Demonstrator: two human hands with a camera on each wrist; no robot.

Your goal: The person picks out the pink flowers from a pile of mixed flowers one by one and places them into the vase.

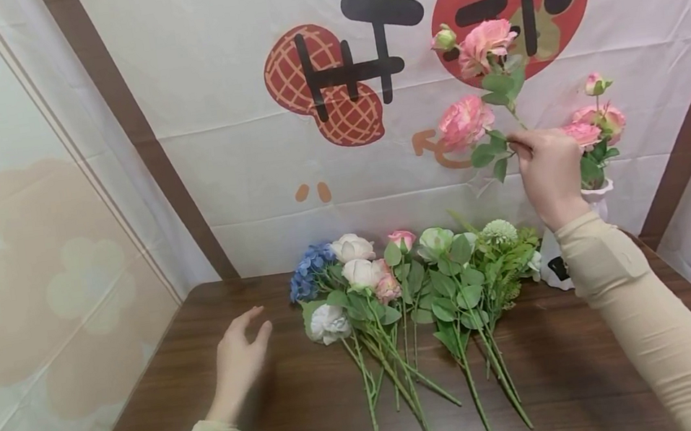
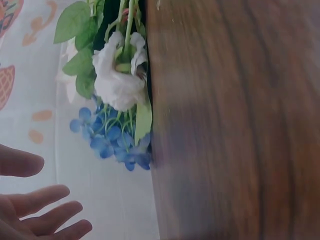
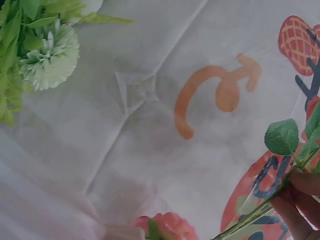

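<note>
My right hand (image 1: 552,170) pinches the green stem of a pink artificial flower spray (image 1: 466,122), raised before the back cloth. The spray bears two open blooms and a bud. In the right wrist view the fingertips press its stem (image 3: 252,215) below a leaf. Just behind that hand, a white vase (image 1: 598,191) holds more pink flowers (image 1: 602,120); the forearm partly hides the vase. My left hand (image 1: 239,357) hovers over the table's left side, fingers apart and holding nothing. Nearest to it are a white flower (image 1: 329,322) and a blue hydrangea (image 1: 311,272).
Several loose stems lie on the brown wooden table (image 1: 306,417), among them cream roses (image 1: 353,247), a pink rose (image 1: 402,238) and a pale green pompom flower (image 1: 499,232). A printed white cloth (image 1: 215,174) hangs behind the table.
</note>
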